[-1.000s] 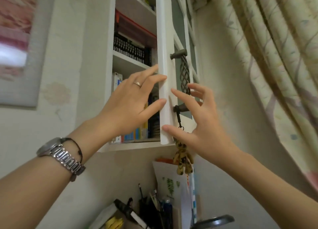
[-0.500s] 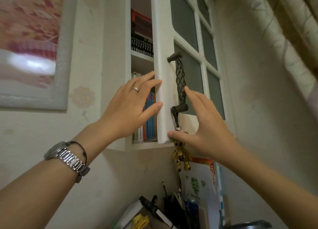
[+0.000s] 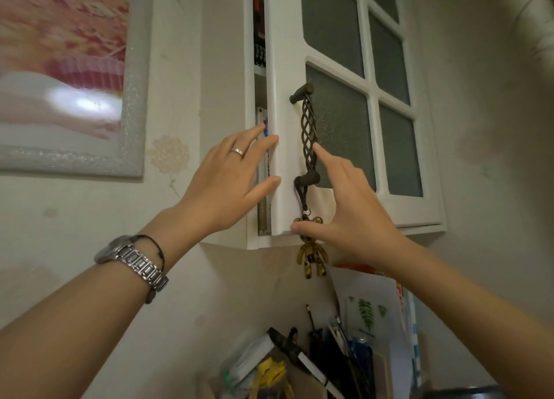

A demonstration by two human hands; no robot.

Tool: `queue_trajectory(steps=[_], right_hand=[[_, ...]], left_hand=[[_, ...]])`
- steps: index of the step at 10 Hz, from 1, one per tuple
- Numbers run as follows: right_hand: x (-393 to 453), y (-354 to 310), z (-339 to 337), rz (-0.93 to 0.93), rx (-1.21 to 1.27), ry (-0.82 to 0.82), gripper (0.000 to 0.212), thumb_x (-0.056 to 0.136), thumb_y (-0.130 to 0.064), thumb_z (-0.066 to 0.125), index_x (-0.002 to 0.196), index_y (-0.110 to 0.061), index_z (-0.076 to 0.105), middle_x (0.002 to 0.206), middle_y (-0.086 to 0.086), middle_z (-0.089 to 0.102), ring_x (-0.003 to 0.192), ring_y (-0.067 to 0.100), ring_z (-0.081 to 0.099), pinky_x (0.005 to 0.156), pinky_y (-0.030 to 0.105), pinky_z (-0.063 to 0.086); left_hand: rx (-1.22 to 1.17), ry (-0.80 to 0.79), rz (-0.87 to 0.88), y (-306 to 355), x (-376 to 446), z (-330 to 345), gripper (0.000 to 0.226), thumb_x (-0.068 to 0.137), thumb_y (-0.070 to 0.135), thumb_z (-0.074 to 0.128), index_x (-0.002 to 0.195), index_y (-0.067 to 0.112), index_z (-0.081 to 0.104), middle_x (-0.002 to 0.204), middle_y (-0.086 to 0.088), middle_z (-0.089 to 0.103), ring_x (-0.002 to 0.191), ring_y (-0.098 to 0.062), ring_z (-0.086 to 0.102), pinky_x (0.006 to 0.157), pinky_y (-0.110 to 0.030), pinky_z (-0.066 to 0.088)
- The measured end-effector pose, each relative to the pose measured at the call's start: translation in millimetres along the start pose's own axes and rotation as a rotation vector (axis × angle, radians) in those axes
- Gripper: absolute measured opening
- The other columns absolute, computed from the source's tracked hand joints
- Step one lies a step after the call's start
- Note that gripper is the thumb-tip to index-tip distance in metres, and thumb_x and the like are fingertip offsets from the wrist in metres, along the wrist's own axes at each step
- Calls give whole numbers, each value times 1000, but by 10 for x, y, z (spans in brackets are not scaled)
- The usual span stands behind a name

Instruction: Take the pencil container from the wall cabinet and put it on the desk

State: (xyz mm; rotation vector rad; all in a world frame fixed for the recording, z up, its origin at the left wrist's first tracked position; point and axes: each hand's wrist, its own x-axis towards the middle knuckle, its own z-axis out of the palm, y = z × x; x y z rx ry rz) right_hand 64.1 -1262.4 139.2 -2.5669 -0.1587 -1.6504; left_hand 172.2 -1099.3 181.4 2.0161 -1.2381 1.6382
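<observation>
The single head view looks steeply upward from below the wall cabinet (image 3: 344,114), close to its door, with desk clutter (image 3: 299,365) at the bottom edge.

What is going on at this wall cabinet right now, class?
A person has both bare hands on the white cabinet door, which stands only a narrow crack ajar. The left hand rests its fingers on the door's free edge; the right hand presses flat on the door face beside the twisted metal handle, thumb at the bottom edge. A bear charm hangs from the handle. No pencil container is held by either hand.
</observation>
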Motion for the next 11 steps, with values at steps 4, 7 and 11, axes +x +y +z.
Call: queue_trajectory(steps=[4, 7, 11], right_hand=[[160, 2, 294, 31, 89, -63, 107, 72, -39, 77, 149, -31, 3, 148, 2, 33, 135, 22, 29, 107, 39, 32], [208, 30, 398, 50, 144, -98, 109, 72, -38, 77, 147, -36, -1, 140, 5, 43, 130, 25, 35, 102, 43, 36], [-42, 233, -270, 166, 192, -242, 64, 78, -44, 70, 134, -32, 42, 114, -6, 64, 104, 11, 60, 88, 31, 50]], left_hand=[[69, -9, -70, -129, -10, 188, 60, 89, 45, 45, 142, 21, 28, 156, -4, 16, 138, -25, 21, 108, -43, 25], [113, -33, -63, -169, -28, 240, 60, 90, 44, 44, 143, 22, 28, 158, -2, 5, 138, -27, 18, 107, -44, 25], [79, 159, -89, 148, 6, 192, 34, 90, 21, 48, 121, 9, 55, 138, -14, 46, 128, -32, 37, 103, -47, 30]])
